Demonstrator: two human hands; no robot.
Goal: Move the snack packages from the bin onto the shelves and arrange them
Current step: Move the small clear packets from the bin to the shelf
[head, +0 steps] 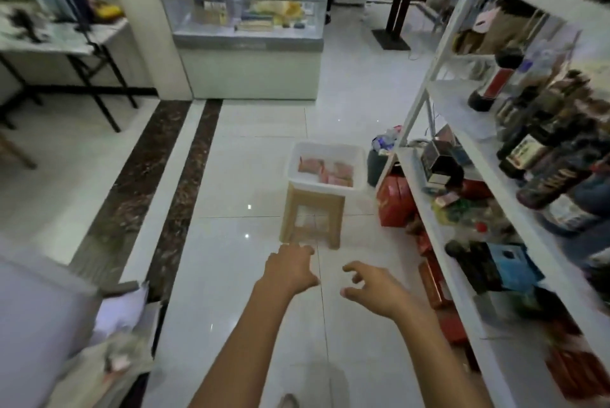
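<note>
- Both hands empty: left hand (290, 267) has its fingers stretched forward and loose, right hand (373, 289) is loosely curled around nothing. Both are well short of the bin (325, 187).
- Snack packages (326, 170) lie low in the bin, a few pink ones, none on the shelves (416, 190) that I can tell.
- The bin sits on a small stool (313, 199) and looks wider than the seat. Pressing or pulling on one rim could tip it and dump everything on the floor.
- The packs look flat and slick. Grabbing several at once risks dropping some.
- The shelves are crowded and the bottles (528, 147) stand near the edge, so pushing packs in could knock one off.
- The right side of the view is blurred, so I can't tell where there's free shelf space.
</note>
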